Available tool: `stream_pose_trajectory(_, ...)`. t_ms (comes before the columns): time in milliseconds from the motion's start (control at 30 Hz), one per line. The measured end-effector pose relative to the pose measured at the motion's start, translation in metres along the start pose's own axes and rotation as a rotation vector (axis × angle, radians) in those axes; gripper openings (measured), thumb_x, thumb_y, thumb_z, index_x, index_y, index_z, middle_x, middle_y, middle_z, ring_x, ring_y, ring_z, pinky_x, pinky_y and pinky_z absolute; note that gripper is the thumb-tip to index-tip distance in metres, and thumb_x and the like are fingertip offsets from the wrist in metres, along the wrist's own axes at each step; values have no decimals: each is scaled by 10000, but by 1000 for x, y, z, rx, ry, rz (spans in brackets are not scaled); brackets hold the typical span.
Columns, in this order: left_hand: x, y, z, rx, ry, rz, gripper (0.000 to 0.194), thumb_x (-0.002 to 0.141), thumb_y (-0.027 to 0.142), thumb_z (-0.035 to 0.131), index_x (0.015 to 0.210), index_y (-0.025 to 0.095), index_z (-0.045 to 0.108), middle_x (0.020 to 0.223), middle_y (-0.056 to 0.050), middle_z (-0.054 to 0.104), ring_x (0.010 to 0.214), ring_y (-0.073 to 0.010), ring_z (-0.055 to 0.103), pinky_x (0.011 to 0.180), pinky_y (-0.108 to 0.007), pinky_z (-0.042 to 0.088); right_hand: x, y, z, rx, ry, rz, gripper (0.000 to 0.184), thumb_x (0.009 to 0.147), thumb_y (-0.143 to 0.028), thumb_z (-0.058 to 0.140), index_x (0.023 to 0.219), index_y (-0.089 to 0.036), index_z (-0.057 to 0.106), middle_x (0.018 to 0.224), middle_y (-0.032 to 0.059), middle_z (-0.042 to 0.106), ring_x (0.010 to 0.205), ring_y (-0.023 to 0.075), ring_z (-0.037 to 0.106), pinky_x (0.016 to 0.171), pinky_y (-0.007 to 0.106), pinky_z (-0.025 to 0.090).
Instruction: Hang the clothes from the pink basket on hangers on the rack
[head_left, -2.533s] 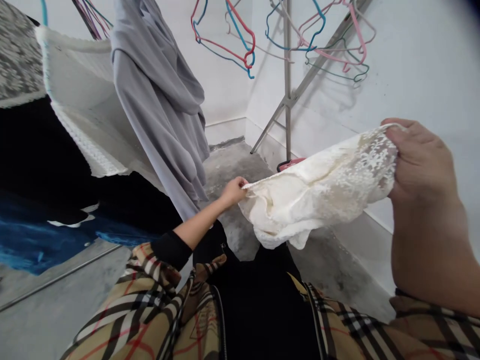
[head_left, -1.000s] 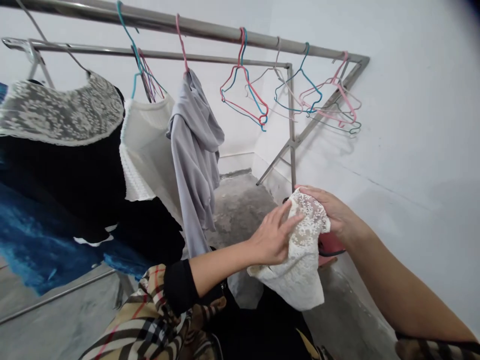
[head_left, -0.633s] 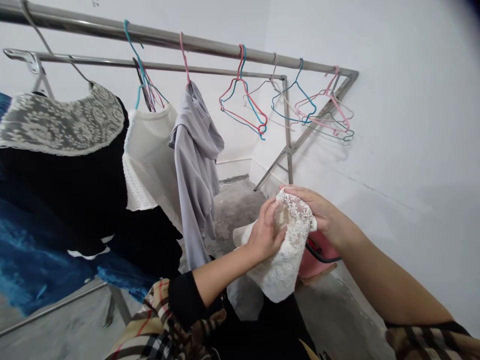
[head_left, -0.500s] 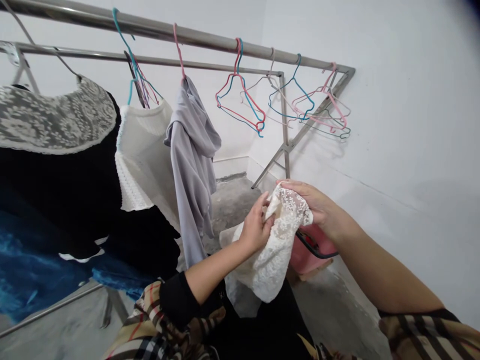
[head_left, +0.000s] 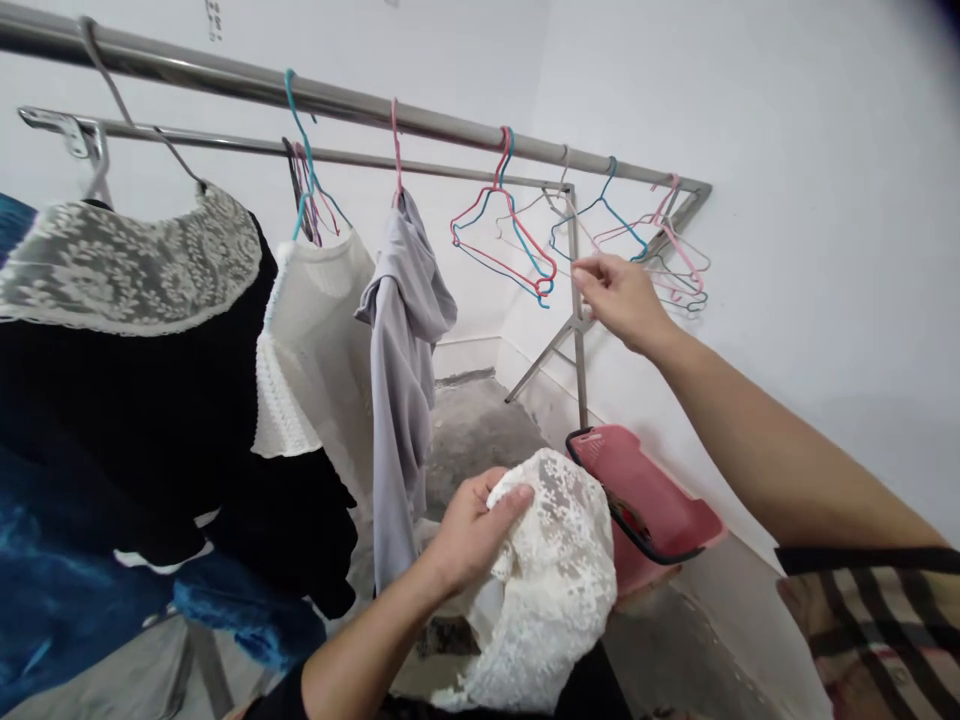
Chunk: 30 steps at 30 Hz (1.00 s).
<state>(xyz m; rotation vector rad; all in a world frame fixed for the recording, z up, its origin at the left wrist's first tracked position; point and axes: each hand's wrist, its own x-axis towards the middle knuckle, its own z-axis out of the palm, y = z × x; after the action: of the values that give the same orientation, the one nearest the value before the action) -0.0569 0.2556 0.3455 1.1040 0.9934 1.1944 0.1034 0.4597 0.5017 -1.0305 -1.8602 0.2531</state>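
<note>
A white lace garment (head_left: pixel 559 570) hangs bunched from my left hand (head_left: pixel 480 525). My left fingers grip its upper edge, with the thumb lying on top of the lace. My right hand (head_left: pixel 619 300) is raised on the right, apart from the garment. Its fingers are curled in, thumb close to the index finger, and I see nothing between them. Just left of the fingertips hang a red hanger (head_left: pixel 499 252) and a blue hanger (head_left: pixel 541 302) close together. Behind my right hand another blue hanger (head_left: pixel 627 234) and a pink hanger (head_left: pixel 688 257) hang on the rail.
A metal clothes rail (head_left: pixel 450 122) crosses the view. On its left hang a black top with lace (head_left: pixel 135 400), a white top (head_left: pixel 322 320) and a grey garment (head_left: pixel 401 390). A pink basket (head_left: pixel 649 490) with a dark rim stands below right, near the white wall.
My right hand has let go of the lace garment and moved up toward the hangers. My left hand still holds the garment, now lower in view. The view has shifted, showing more of the pink basket.
</note>
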Motion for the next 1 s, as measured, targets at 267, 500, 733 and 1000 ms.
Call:
stream_pose_trajectory(267, -4, -9, -13, -28, 13, -22, 463, 698, 620, 695, 707, 168, 595, 639, 13, 528, 573, -97, 432, 552, -219, 343, 68, -34, 57, -626, -76, -93, 409, 906, -271, 444, 1281, -157, 564, 1138, 194, 643, 1076, 351, 585, 902, 508, 444)
stream_pose_trajectory(500, -3, -14, -32, -109, 55, -56, 460, 680, 600, 730, 758, 162, 613, 679, 8, 565, 597, -97, 465, 563, -214, 371, 91, -6, 43, -615, 50, 25, 344, 899, -275, 414, 1068, -225, 709, 1070, 135, 696, 1055, 344, 619, 861, 474, 460)
stream_pose_trajectory(733, 1, -11, -35, -222, 137, -67, 401, 740, 516, 730, 868, 148, 637, 739, 4, 633, 623, -88, 520, 619, -207, 418, 113, 37, 18, -685, 151, 289, 334, 889, -204, 433, 1056, -96, 701, 1088, 221, 675, 1050, 312, 611, 888, 463, 445)
stream_pose_trajectory(1000, 7, -1, -24, -464, 270, -93, 426, 757, 419, 743, 1079, 168, 622, 866, -42, 718, 741, -162, 661, 709, -260, 494, 117, 46, 15, -281, 161, 45, 321, 896, -224, 422, 993, -99, 702, 901, 132, 681, 950, 243, 616, 858, 380, 461)
